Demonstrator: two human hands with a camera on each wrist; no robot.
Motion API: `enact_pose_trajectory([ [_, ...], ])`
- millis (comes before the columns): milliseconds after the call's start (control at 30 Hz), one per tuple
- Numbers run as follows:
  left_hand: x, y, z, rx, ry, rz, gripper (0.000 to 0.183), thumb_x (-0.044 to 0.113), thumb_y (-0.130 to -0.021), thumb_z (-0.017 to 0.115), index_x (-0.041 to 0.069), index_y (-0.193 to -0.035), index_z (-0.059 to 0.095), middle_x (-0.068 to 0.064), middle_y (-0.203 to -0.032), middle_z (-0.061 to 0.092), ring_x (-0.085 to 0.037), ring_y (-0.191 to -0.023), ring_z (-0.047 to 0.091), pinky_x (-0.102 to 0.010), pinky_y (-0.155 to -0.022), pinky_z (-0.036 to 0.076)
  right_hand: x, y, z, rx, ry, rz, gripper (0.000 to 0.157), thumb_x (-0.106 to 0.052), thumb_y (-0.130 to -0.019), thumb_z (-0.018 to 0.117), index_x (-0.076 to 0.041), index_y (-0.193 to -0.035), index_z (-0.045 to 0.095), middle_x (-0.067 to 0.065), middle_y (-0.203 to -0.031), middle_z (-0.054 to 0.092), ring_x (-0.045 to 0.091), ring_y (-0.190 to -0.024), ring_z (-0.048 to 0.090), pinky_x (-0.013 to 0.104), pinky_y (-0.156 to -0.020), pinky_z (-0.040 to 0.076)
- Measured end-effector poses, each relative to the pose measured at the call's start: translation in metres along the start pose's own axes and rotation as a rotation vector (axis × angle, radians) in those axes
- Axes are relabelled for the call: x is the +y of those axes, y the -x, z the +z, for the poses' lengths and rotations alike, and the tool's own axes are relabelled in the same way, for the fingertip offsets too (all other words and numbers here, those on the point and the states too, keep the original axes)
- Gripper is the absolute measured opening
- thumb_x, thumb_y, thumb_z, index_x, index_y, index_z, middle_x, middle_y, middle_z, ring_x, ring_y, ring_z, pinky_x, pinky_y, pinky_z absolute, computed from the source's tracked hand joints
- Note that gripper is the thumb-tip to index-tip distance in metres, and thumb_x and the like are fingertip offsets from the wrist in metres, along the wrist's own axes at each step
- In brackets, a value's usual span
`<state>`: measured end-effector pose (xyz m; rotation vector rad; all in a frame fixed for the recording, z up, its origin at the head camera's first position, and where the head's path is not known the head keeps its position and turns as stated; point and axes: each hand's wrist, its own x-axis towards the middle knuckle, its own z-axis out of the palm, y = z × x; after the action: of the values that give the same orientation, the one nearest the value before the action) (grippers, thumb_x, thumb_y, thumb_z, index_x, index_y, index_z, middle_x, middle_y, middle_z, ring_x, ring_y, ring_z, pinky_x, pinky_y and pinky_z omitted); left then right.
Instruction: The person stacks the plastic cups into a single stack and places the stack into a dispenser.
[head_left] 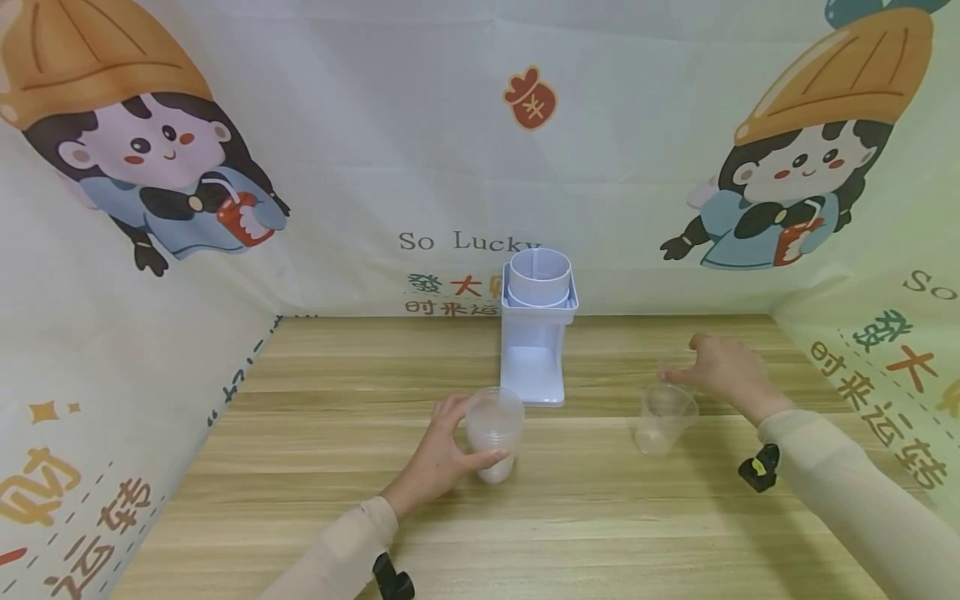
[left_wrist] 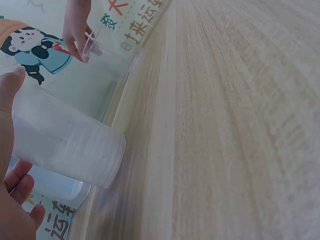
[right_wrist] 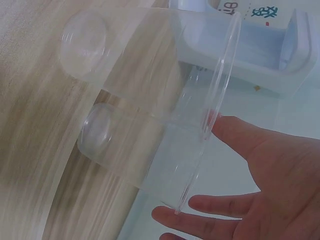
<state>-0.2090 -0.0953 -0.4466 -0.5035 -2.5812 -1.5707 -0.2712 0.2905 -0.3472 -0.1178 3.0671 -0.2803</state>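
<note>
My left hand (head_left: 446,450) grips a stack of clear plastic cups (head_left: 495,429), which stands upright in front of a white stand (head_left: 532,342) with a round sleeve on top. Toward the right, a single clear plastic cup (head_left: 663,421) is on the wooden table. Just behind it my right hand (head_left: 723,375) spans the rim of a second clear cup (right_wrist: 130,145), thumb on one side and fingers on the other. That second cup is hard to make out in the head view. The right wrist view has both cups side by side, bases toward the tabletop.
The wooden table (head_left: 337,533) meets a pale printed cloth (head_left: 360,125) at the back and on both sides. The white stand is at the table's back middle, between the two hands. Black wrist mounts (head_left: 760,468) sit on both sleeves.
</note>
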Motion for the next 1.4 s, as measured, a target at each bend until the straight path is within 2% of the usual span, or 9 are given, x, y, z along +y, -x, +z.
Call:
enact_pose_trajectory([
  [300,0.0,0.0,0.0,-0.001,-0.007,-0.001,0.072,0.028,-0.072,0.089,0.025,-0.136,0.057,-0.001,-0.131,0.053,-0.022,-0.13,0.04,-0.058,-0.111,0.034,0.0,-0.002,0.001,0.037,0.01,-0.017,0.087,-0.061,-0.085,0.065,0.01,-0.133,0.05,0.034,-0.13,0.058,0.056,-0.112,0.057,0.061,-0.083,0.049],
  [467,-0.001,0.0,0.0,0.0,-0.009,0.0,0.071,0.029,-0.072,0.089,0.026,-0.135,0.057,0.0,-0.131,0.053,-0.021,-0.129,0.04,-0.058,-0.111,0.035,-0.004,-0.004,0.0,0.07,0.001,-0.029,0.088,-0.062,-0.084,0.066,0.008,-0.136,0.05,0.032,-0.132,0.057,0.055,-0.113,0.057,0.063,-0.086,0.048],
  [733,-0.001,0.0,0.0,0.003,-0.011,0.004,0.071,0.028,-0.071,0.089,0.025,-0.135,0.058,0.0,-0.129,0.054,-0.022,-0.129,0.041,-0.058,-0.11,0.036,-0.011,-0.005,-0.003,0.097,-0.015,-0.052,0.088,-0.06,-0.085,0.065,0.006,-0.139,0.046,0.031,-0.127,0.061,0.05,-0.108,0.061,0.058,-0.08,0.051],
  [1100,-0.003,0.0,0.001,0.007,-0.014,0.016,0.072,0.028,-0.071,0.089,0.024,-0.136,0.057,-0.001,-0.13,0.054,-0.023,-0.129,0.041,-0.059,-0.11,0.036,-0.03,-0.001,-0.004,0.137,-0.062,-0.132,0.081,-0.051,-0.089,0.066,0.006,-0.142,0.043,0.032,-0.126,0.062,0.048,-0.111,0.062,0.06,-0.09,0.05],
  [1400,-0.003,0.0,0.001,0.011,-0.014,0.019,0.071,0.028,-0.071,0.089,0.024,-0.135,0.058,-0.001,-0.129,0.055,-0.023,-0.129,0.041,-0.059,-0.11,0.035,-0.04,0.003,-0.004,0.172,-0.095,-0.19,0.076,-0.049,-0.089,0.068,0.004,-0.14,0.047,0.031,-0.125,0.063,0.047,-0.112,0.063,0.061,-0.092,0.049],
])
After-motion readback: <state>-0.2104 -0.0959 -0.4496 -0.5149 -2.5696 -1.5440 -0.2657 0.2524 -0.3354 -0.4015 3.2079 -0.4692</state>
